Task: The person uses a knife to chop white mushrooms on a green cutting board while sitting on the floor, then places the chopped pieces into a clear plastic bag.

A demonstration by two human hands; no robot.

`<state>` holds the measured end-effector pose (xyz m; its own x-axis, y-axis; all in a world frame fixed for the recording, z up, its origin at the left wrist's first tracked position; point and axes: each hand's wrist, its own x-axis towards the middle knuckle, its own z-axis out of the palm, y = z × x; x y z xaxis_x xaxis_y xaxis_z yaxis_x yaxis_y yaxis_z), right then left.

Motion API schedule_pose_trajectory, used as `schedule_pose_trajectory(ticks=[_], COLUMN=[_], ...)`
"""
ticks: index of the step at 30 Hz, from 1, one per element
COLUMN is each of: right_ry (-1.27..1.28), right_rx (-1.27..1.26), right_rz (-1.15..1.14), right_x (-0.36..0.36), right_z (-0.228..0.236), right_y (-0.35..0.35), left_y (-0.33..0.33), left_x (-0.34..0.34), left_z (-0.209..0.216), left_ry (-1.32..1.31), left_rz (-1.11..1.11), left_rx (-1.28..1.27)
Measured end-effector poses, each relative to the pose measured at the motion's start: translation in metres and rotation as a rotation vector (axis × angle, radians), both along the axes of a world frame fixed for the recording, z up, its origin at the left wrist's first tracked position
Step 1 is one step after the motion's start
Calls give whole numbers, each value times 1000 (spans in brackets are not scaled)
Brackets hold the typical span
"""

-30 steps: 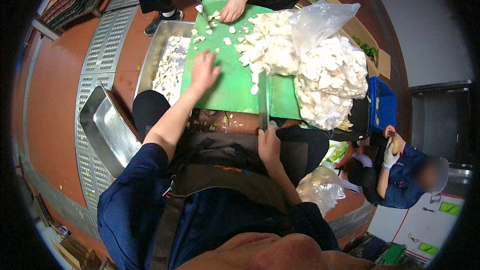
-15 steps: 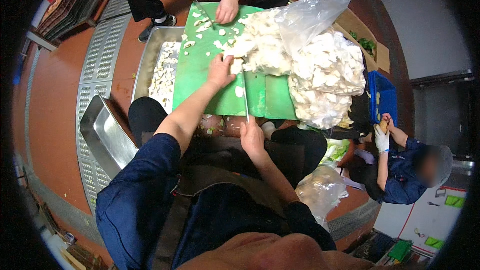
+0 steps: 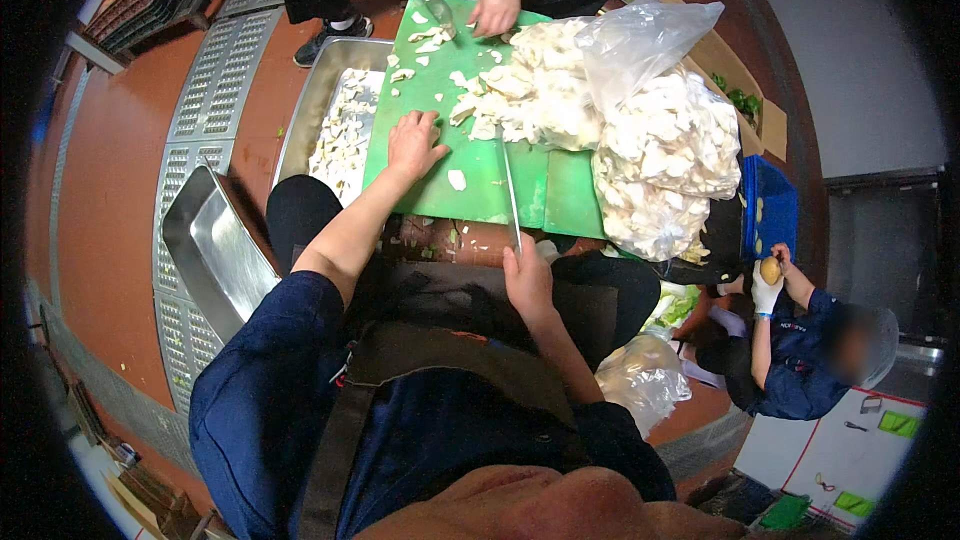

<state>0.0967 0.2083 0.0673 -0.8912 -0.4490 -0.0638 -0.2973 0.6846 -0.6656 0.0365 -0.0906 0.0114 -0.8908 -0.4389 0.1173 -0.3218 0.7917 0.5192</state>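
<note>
The cutting board (image 3: 430, 195) is lying straight ahead, pieces (image 3: 457, 180) sitting on it; a tray (image 3: 312, 98) is standing just left, chunks (image 3: 342, 135) lying inside, an angled pan (image 3: 222, 255) resting farther left; full bags (image 3: 668, 145) are sitting rightward, a basket (image 3: 783, 205) standing beyond.

Floor grates (image 3: 222, 75), steel pans (image 3: 215, 240), a board (image 3: 470, 202) and a hairnet (image 3: 882, 345) mark this as a commercial kitchen.

I wear a navy shirt (image 3: 430, 430) with short sleeves (image 3: 270, 360), a dark brown apron (image 3: 445, 355) with strap (image 3: 337, 450), and black trousers (image 3: 301, 208).
</note>
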Motion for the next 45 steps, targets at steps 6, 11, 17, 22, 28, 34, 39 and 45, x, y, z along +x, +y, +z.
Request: schedule_pose_trajectory(ticks=[6, 11, 17, 22, 28, 34, 39, 45], right_ry=[-84, -74, -33, 7, -114, -204, -118, -79], right_rx=[-48, -97, -64, 33, 65, 75, -36, -65], right_rz=[44, 149, 251, 309, 315, 256, 267, 144], right_x=[14, 23, 21, 13, 5, -4, 1, 8], right_z=[11, 16, 14, 9, 2, -29, -24, 17], right_y=[-2, -24, -41, -52, -65, -81, -72, -49], left_y=[-17, -1, -15, -10, -12, -11, -21, -42], left_x=[44, 75, 77, 74, 74, 71, 67, 67], left_z=[-31, -16, -27, -33, -36, -34, -16, -8], left_ry=[91, 236, 183, 216, 247, 211, 90, -99], left_rz=[-129, 33, 56, 54, 45, 57, 28, -206], left_rx=[64, 187, 261, 249, 284, 282, 375, 76])
